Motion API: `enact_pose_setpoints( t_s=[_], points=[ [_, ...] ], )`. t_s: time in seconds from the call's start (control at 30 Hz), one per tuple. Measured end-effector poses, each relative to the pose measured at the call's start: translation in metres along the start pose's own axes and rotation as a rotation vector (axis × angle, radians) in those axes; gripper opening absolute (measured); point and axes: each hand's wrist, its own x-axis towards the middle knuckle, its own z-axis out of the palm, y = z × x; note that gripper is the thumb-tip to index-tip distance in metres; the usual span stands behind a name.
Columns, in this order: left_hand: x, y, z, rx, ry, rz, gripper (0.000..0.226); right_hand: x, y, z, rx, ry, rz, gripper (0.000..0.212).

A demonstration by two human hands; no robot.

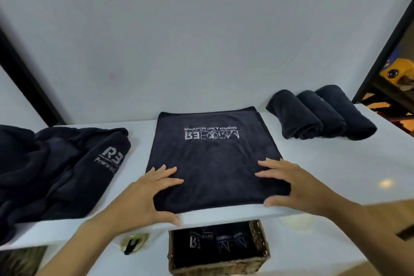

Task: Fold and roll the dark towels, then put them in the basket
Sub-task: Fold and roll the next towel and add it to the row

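As two hands (143, 195) (298, 188) press one towel (215, 163), three rolls (293, 114) (320, 114) (349, 112), one basket (259, 238)

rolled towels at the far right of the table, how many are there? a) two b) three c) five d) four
b: three rolled towels lie side by side, touching, on the white table, off to the right of the flat folded towel.
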Motion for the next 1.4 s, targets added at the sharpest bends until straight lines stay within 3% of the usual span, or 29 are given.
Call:
enact_pose_setpoints(
  t_s=[0.1,0.2,0.27,0.53,0.63,0.73,0.83,0.97,1.07,1.2,1.4],
  points=[
    [-0.017,-0.002,0.003,0.074,0.105,-0.003,0.075,-0.017,-0.009,0.002,-0.151,0.051,0.023,0.051],
    [-0.033,0.003,0.010,0.211,0.271,-0.008,0.030,-0.026,-0.020,0.005,-0.346,0.159,0.027,0.024],
    [-0.048,0.011,0.010,0.235,0.311,0.015,0.022,-0.039,-0.030,0.004,-0.405,0.099,0.054,0.025],
    [-0.092,0.031,0.004,0.151,0.127,0.027,0.027,-0.081,-0.050,-0.009,-0.217,-0.137,-0.016,0.016],
    [-0.067,0.035,-0.004,0.061,0.139,-0.049,0.033,-0.059,-0.050,-0.015,-0.005,-0.031,0.063,0.013],
    [-0.022,0.022,-0.010,0.048,0.301,-0.153,0.009,-0.019,-0.033,-0.024,0.068,0.154,0.182,0.009],
    [0.034,-0.002,-0.020,-0.011,0.429,-0.330,0.010,0.034,-0.007,-0.032,0.209,0.267,0.338,0.012],
    [0.094,-0.033,-0.032,-0.075,0.398,-0.550,0.038,0.099,0.023,-0.036,0.245,0.258,0.484,0.029],
    [0.117,-0.044,-0.038,-0.078,0.327,-0.629,0.044,0.129,0.034,-0.037,0.171,0.196,0.578,0.039],
    [0.125,-0.048,-0.047,-0.101,0.318,-0.658,0.016,0.144,0.033,-0.039,0.079,0.184,0.618,0.035],
    [0.128,-0.048,-0.059,-0.357,0.384,-0.517,0.014,0.150,0.039,-0.056,0.265,0.299,0.569,0.021]
  ],
)
